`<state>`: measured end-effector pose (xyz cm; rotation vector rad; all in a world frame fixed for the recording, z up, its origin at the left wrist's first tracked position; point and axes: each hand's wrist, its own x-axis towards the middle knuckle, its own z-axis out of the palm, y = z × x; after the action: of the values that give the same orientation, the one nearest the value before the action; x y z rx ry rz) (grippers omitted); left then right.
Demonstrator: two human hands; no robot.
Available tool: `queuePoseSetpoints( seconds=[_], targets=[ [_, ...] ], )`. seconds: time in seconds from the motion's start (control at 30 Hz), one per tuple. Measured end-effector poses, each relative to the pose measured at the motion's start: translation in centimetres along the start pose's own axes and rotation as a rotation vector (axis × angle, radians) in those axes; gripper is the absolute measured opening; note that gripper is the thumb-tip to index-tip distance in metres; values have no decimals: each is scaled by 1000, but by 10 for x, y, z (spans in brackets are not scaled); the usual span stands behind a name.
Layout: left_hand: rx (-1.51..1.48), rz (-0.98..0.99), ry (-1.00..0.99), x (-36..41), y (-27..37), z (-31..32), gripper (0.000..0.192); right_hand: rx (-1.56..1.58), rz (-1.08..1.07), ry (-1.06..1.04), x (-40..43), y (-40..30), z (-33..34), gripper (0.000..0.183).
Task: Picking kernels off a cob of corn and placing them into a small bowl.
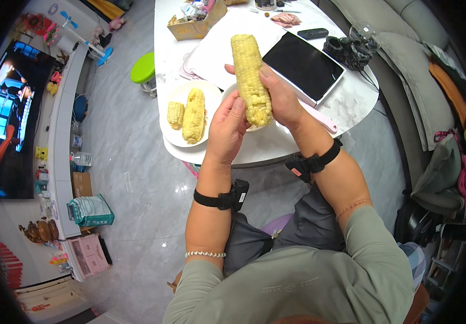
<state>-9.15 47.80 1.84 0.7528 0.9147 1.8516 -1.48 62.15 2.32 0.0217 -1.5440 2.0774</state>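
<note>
An ear of corn (251, 77) is held upright between my hands above a white bowl (228, 90), which they mostly hide. My left hand (229, 125) grips its lower left side, the thumb near the kernels. On the ear's right side, my right hand (279, 93) is wrapped around it with the thumb on the front. Some kernels are gone near the lower end. A white plate (212, 91) to the left bears a whole ear of corn (193, 115) and a short corn piece (175, 113). A pink handle (320, 117) lies right of my right hand.
The white marble-patterned table (354, 91) bears a black-screened tablet (304, 65), a white sheet (217, 56), a box of small items (194, 28) and a black case (312, 33). A green stool (142, 68) stands left of the table; a grey sofa (403, 81) is at right.
</note>
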Motion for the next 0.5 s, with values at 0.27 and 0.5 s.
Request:
queuePoseSetpoints(
  seconds=[0.27,0.5],
  targets=[
    [-47,189,133,8,-3,-2,54,-156,67,39,-4,4,-13,63],
    [120,321,142,9,4,-18,61,-113,147,-9,-11,-9,1,54]
  ],
)
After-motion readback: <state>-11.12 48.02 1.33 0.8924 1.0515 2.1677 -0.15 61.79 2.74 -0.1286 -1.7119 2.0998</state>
